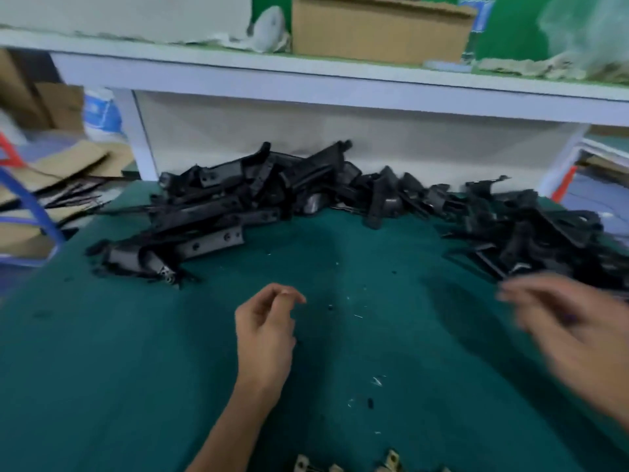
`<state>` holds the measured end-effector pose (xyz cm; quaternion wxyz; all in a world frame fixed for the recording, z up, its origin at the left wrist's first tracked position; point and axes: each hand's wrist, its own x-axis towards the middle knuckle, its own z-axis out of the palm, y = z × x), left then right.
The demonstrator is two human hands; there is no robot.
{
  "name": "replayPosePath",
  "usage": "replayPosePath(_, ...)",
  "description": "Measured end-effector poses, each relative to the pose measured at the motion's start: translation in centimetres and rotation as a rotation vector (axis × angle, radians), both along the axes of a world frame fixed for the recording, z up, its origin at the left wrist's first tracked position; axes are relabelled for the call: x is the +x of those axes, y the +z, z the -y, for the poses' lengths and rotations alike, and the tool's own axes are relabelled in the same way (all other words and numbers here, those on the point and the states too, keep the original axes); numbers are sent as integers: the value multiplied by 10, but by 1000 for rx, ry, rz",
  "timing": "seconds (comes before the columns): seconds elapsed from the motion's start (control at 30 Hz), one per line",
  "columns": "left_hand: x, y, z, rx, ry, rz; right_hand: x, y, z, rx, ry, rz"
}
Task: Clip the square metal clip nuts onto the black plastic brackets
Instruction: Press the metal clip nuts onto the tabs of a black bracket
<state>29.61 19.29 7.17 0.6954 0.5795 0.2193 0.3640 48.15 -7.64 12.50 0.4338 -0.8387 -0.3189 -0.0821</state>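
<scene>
Head view: both hands hovered above a green mat (pixel 119 352); the frame was partly motion-blurred.
Left hand (pixel 263 335): at centre, fingers loosely curled, thumb and forefinger nearly meeting, holding nothing visible.
Right hand (pixel 571 332): at 3 o'clock, heavily blurred, fingers extended toward the nearby brackets; whether it touched or held anything could not be told.
Black plastic brackets (pixel 238 202): heaped in an arc from 10 o'clock to 3 o'clock along the mat's far edge.
Metal clip nuts (pixel 391 459): a few at 6 o'clock, on the mat's near edge, well apart from the brackets.
Surface: small specks of debris were scattered over the mat.
Room: a white shelf (pixel 306 83) at 12 o'clock carried a cardboard box (pixel 377 28); flattened cardboard (pixel 64 165) lay at 9 o'clock.
</scene>
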Motion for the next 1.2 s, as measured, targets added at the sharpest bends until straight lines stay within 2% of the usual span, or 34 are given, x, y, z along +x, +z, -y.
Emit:
replayPosePath(0.03,2,0,0,-8,-8,0,-6,1,-33,-33,43,2)
replayPosePath(0.07,4,-1,1,5,-13,-7,-5,1,-64,42,36,26)
replayPosePath(0.17,6,0,4,112,-13,-38,59,-21,-149,-20,-67,-250)
replayPosePath(0.3,8,-1,7,204,-17,-40,118,-37,-213,87,-279,-490)
replayPosePath(0.53,7,1,9,249,-38,-5,153,-41,-243,44,-444,-428)
replayPosePath(0.6,8,1,9,263,-18,-15,147,-40,-239,107,-437,-446)
replayPosePath(0.7,7,1,10,293,5,-28,123,-33,-218,207,-398,-480)
replayPosePath(0.93,6,-2,14,387,61,-20,43,-6,-135,297,-282,-489)
replayPosePath(1.1,6,0,20,502,47,-22,-35,7,-108,386,109,-743)
replayPosePath(1.2,6,-1,23,673,20,-67,-76,0,-102,326,306,-846)
